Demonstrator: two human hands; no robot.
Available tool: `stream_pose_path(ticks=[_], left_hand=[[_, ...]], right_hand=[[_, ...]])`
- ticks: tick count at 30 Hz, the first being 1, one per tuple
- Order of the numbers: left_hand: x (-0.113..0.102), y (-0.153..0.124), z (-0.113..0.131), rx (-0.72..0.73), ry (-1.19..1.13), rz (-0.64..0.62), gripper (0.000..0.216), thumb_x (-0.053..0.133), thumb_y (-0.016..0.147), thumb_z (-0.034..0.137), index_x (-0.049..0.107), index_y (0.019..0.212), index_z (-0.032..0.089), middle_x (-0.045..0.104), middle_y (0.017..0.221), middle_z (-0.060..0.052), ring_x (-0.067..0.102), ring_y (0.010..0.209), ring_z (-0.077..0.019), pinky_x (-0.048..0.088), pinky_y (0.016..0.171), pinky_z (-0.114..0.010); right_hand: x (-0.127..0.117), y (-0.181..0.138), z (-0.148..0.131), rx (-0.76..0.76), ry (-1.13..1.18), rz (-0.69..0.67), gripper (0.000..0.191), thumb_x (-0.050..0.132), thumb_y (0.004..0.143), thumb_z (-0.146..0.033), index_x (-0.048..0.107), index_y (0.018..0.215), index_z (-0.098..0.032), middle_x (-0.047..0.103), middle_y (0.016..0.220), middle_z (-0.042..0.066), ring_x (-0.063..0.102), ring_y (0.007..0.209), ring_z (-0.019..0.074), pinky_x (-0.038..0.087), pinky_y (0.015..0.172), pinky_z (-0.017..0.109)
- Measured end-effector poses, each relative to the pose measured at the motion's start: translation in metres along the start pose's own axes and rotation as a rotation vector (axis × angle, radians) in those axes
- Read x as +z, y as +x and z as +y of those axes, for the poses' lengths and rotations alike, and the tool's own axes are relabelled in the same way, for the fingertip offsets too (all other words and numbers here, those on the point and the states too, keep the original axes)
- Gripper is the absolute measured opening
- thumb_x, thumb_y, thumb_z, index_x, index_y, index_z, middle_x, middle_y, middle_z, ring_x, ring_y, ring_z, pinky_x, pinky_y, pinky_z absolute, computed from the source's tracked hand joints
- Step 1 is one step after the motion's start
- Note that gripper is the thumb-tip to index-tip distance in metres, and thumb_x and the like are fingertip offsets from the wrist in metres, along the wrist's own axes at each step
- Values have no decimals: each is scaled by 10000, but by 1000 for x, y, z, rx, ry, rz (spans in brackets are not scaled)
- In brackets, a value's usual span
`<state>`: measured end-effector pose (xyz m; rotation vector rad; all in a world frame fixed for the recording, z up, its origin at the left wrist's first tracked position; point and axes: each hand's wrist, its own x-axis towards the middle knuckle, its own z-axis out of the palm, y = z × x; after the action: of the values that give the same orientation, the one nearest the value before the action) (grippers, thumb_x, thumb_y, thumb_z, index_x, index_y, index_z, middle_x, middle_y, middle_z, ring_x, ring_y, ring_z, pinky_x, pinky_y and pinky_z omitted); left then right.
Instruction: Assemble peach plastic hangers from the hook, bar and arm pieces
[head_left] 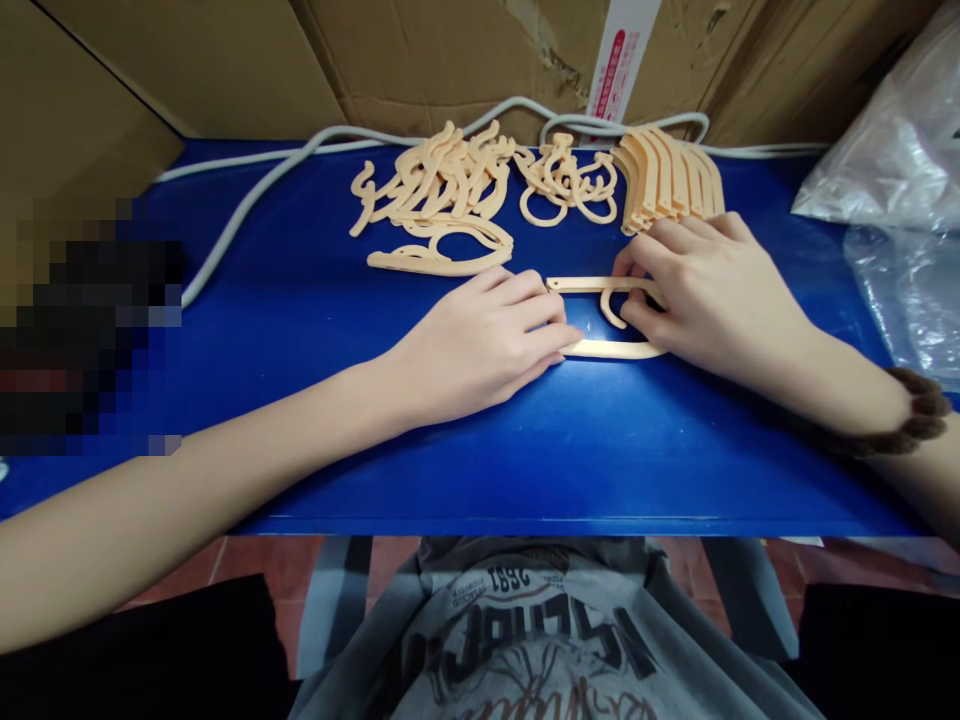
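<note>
A beige plastic folding hanger (611, 349) lies on the blue table, its two arms nearly parallel and its curved hook (613, 312) between them. My left hand (487, 340) rests over its left end, with bent fingers on the lower arm. From the right, my right hand (694, 285) grips the hanger near its hook, thumb and fingers closed around it. Both hands hide the hanger's ends. Just beyond my left hand lies a folded beige hanger (442, 265).
Behind are a pile of beige hanger parts (450, 180), loose hooks (566, 185) and a row of stacked arms (667, 180). A white cable (259, 195) runs along the cardboard (450, 60) at the back. Clear plastic bags (892, 150) lie at the right.
</note>
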<state>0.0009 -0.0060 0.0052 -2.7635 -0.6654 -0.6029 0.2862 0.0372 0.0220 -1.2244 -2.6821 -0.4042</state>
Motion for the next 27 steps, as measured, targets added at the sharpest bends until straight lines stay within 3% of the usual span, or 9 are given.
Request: stream_pose_path(ticks=[14,23,27], left_hand=[[1,0,2,-28,-19,3,358,490,1231,233,845,1245,184,839,1140,-113,770,1123,-311,618,987,-480],[-6,-2,-3,-348,4,17,343,517,1208,309,742,1435,184,772,1401,-176,727,1325,-396,600,1113,-586],[4,-10,-13,-359,26,-12,376,559,1188,323,683,1517,191,747,1470,-207,714,1371,-415,612,1119,-579]], right_hand=[[-2,0,-2,54,53,-40,237,545,1031,-296,745,1120,-204,769,1083,176,757,1110,421,539,1050,647],[-10,-1,-8,19,19,-4,308,492,1066,-315,739,1205,-191,765,1137,178,757,1124,413,554,1041,632],[-15,0,-14,-9,84,3,316,471,1096,-325,755,1185,-217,765,1129,162,737,1118,399,529,1066,639]])
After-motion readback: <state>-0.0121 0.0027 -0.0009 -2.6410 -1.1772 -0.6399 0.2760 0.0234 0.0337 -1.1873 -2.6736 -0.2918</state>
